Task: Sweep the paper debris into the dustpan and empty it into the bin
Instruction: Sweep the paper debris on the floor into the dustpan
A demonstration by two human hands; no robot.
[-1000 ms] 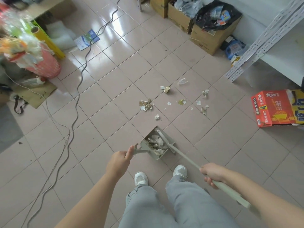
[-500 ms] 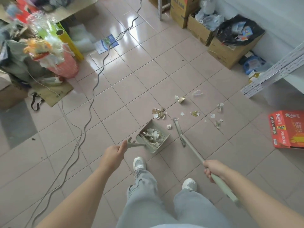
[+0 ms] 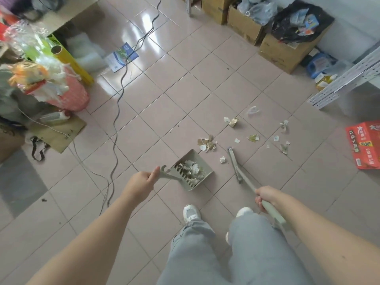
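Torn paper debris (image 3: 206, 144): small white and tan scraps, loose on the pink floor tiles (image 3: 156, 112). The main clump sits just off the open lip of the grey-green plastic dustpan (image 3: 195, 158). One crumpled scrap (image 3: 222, 159) lies between the pan and the head of the grey-green long-handled broom (image 3: 234, 164). The rest is strewn out to the right. A batch is already in the pan, against its comb edge.

Handling, my read: scraps weigh nothing, so they'll flutter and skid on glossy tile. Short low strokes, no flicking. The pan lip needs to sit flat on the tile or bits slide under. Carry it level when lifting, since the load will spill or blow off if tipped.

Grips: left hand (image 3: 141, 182) wrapped round the dustpan's handle, thumb laid along the top. Right hand (image 3: 267, 197) clenched round the broom shaft. The broom head is at floor level just right of the pan, short of the scattered bits.

Around: red printed carton (image 3: 364, 147) on the right, near the outermost scraps, with a white perforated metal shelf upright (image 3: 345, 79) beyond it. Grey cables (image 3: 118, 112) snake across the floor on the left, well apart from the sweep zone. The brown cardboard box lined with a black bag (image 3: 296, 27) at the far wall is likely the bin, can't confirm. Tile between here and there looks open. Clear film scrap (image 3: 254, 110) at the far edge may cling rather than sweep.
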